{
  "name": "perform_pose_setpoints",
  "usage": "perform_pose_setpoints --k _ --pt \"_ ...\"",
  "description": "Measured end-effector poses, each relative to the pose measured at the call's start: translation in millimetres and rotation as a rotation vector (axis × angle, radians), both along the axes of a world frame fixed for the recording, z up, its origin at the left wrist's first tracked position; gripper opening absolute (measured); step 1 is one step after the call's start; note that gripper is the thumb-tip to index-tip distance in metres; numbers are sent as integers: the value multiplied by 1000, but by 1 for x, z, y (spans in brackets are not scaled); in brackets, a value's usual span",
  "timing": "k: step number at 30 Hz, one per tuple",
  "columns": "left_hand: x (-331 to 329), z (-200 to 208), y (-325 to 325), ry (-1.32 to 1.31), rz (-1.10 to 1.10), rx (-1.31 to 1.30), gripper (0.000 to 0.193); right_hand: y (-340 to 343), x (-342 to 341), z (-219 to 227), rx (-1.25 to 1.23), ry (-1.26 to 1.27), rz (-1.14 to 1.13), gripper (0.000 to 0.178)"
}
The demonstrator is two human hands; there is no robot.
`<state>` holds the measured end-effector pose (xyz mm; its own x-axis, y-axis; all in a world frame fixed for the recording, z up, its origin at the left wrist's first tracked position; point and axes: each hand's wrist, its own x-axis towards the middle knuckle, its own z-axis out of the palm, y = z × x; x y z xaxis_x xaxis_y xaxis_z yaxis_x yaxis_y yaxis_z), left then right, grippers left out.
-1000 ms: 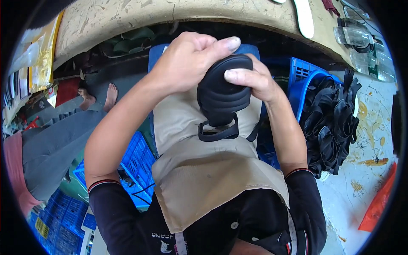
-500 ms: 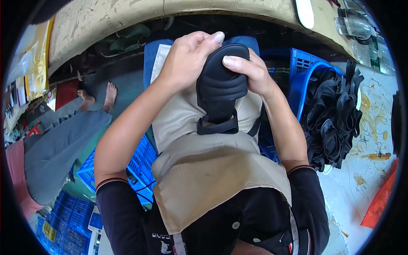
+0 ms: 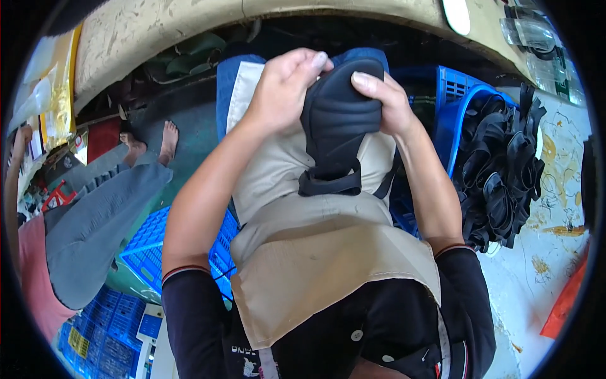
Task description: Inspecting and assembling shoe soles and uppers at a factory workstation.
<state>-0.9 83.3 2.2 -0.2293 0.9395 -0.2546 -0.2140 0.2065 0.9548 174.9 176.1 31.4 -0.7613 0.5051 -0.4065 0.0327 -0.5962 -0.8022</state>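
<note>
A black sandal (image 3: pixel 344 107) with a padded, ribbed footbed and a looped strap (image 3: pixel 331 183) at its near end is held up over my lap. My right hand (image 3: pixel 392 104) grips its far right side, thumb pressed on the top face and fingers behind it. At the far left edge, my left hand (image 3: pixel 284 85) is closed, thumb against the curled forefinger and touching the sandal. Its other fingertips are partly hidden. Beneath lies my beige apron (image 3: pixel 328 243).
To the right, a blue basket (image 3: pixel 451 120) is heaped with black straps (image 3: pixel 499 183). A worktable (image 3: pixel 189 31) spans the far side, with clear plastic bottles (image 3: pixel 536 44) at right. Blue crates (image 3: pixel 148 246) stand at left, near another person's leg (image 3: pixel 107 218). A red bag (image 3: pixel 565 303) lies far right.
The sandal has tilted slightly, its far end leaning right. Both hands have shifted a little to the right with it and keep their places at its edges.
</note>
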Motion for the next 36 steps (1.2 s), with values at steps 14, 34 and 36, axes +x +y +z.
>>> perform_pose_setpoints --k 14,34,36 --pt "46 -43 0 -145 122 -100 32 3 27 -30 -138 -43 -132 30" --pt "76 -14 -44 139 -23 -147 20 -3 85 -78 -516 263 -382 49" --pt "75 -13 -47 207 -37 -143 19 -3 88 -82 -572 303 -377 50"
